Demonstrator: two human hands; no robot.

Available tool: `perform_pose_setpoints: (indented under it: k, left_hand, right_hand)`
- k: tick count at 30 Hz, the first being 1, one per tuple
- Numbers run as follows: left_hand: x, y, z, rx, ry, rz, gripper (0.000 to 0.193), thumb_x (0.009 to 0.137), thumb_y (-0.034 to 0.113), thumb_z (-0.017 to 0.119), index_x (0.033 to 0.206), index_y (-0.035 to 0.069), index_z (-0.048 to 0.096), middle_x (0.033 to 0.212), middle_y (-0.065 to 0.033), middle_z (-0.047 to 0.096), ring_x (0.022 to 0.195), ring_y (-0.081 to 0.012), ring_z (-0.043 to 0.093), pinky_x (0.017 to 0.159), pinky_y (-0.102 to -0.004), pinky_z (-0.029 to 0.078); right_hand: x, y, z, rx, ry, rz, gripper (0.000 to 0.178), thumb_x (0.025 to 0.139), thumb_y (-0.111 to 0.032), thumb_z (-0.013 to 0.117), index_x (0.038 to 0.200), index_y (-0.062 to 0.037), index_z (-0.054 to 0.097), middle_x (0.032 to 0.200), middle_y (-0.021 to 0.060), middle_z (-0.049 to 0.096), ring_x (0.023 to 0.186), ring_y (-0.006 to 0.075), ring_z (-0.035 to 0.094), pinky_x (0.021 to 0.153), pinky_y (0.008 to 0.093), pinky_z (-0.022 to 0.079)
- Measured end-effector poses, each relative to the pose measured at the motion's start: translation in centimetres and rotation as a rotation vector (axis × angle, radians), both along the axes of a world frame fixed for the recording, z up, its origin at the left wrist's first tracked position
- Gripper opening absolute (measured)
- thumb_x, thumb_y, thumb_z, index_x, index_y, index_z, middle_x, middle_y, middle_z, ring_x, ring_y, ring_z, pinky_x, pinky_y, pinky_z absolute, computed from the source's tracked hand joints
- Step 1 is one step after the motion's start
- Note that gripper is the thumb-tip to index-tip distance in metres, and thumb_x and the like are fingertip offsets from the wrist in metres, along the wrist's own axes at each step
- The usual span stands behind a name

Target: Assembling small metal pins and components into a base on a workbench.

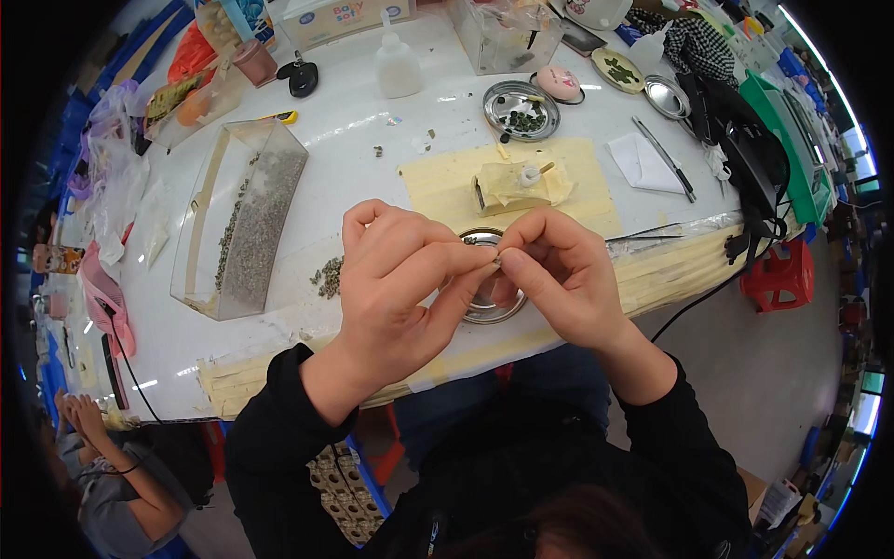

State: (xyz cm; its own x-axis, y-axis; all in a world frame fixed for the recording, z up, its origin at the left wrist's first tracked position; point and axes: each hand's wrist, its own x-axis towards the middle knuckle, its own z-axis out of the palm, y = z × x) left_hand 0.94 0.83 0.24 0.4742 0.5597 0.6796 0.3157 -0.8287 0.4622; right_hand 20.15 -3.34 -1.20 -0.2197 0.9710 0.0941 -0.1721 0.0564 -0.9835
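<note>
Above a round metal dish, my left hand and my right hand meet with their fingertips pinched together. Between them is a tiny greenish speck, too small to name. My hands cover much of the dish, and a few small bits show inside its far rim. Beside my left hand lies a loose pile of small grey-green pieces. Just beyond my fingers, a tape-wrapped block with a small white nozzle on top rests on a yellowish taped sheet.
A clear plastic box with many grey-green pieces stands at left. Farther back are a white squeeze bottle, black key fob and metal plate of dark green bits. Tweezers lie at right. Another person's hands show far left.
</note>
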Motion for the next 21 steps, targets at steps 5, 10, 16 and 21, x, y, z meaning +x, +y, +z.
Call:
perform_pose_setpoints:
  k: [5,10,16,21]
  left_hand:
    - [-0.06,-0.03,-0.07,-0.004,-0.012,-0.006,0.022,0.067,-0.002,0.078,0.086,0.007,0.071,0.073,-0.0003,0.059,0.067,-0.0153,0.055,0.073,-0.0311,0.035]
    - [-0.01,-0.06,0.04,0.027,0.011,-0.004,0.022,0.067,-0.002,0.078,0.086,0.007,0.071,0.073,0.0002,0.059,0.067,-0.0150,0.054,0.074,-0.0310,0.035]
    - [0.04,0.03,-0.20,0.031,0.013,0.024,0.022,0.067,-0.002,0.078,0.086,0.007,0.071,0.073,-0.0001,0.059,0.068,-0.0157,0.055,0.074,-0.0313,0.036]
    - [0.05,0.04,-0.36,-0.052,-0.035,0.013,0.017,0.070,0.004,0.077,0.084,0.010,0.070,0.075,0.0010,0.060,0.071,-0.0162,0.056,0.077,-0.0331,0.036]
  right_hand:
    - [0.25,0.25,0.11,-0.077,0.105,0.076,0.012,0.096,-0.010,0.060,0.099,0.0008,0.054,0.084,0.0039,0.063,0.073,0.0059,0.060,0.065,0.0204,0.051]
    - [0.23,0.43,-0.17,-0.066,0.152,0.124,0.012,0.096,-0.010,0.059,0.099,-0.0006,0.053,0.084,0.0032,0.062,0.074,0.0058,0.060,0.065,0.0199,0.050]
    - [-0.13,0.25,-0.34,0.016,0.061,0.046,0.011,0.097,-0.009,0.057,0.099,-0.0007,0.052,0.083,0.0017,0.060,0.073,0.0056,0.059,0.065,0.0197,0.050]
    - [0.01,0.33,-0.54,0.003,0.106,0.080,0.010,0.099,-0.011,0.053,0.099,-0.0009,0.052,0.083,0.0026,0.060,0.071,0.0052,0.059,0.063,0.0202,0.050]
